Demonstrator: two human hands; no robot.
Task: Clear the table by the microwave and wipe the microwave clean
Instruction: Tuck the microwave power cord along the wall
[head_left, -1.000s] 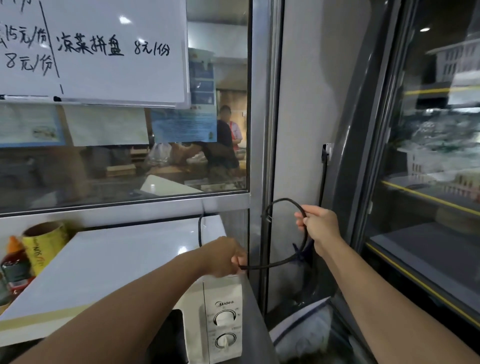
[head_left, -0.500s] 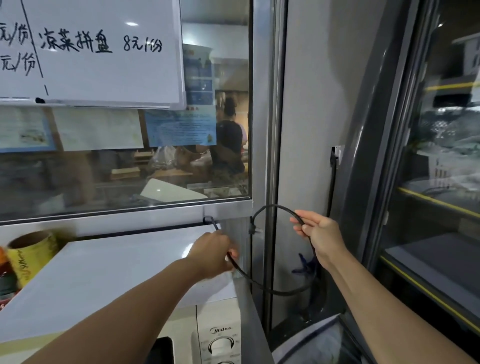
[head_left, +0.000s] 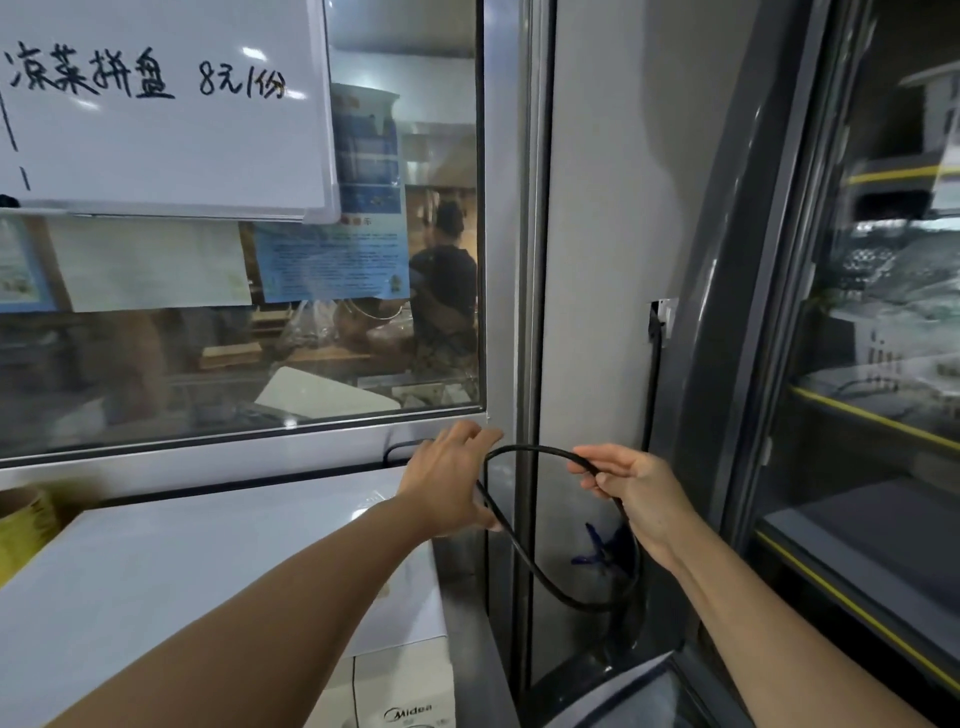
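Head view: smooth white microwave (head_left: 218, 597), boxy, lies beneath the left forearm. Right hand (head_left: 636, 493) pinches a thin black power cord (head_left: 540, 571) looping between both hands; left hand (head_left: 447, 483), fingers spread loosely, touches it. Farther left, a yellow cylindrical container (head_left: 23, 525), contents hidden. Beyond: glass window (head_left: 311, 364).

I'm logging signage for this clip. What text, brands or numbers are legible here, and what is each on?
"凉菜拼盘 8元/份": handwritten on the whiteboard.
"Midea": brand on the microwave front panel.
Blue notice on the window: print too small to read.
White paper beside it: nothing legible.
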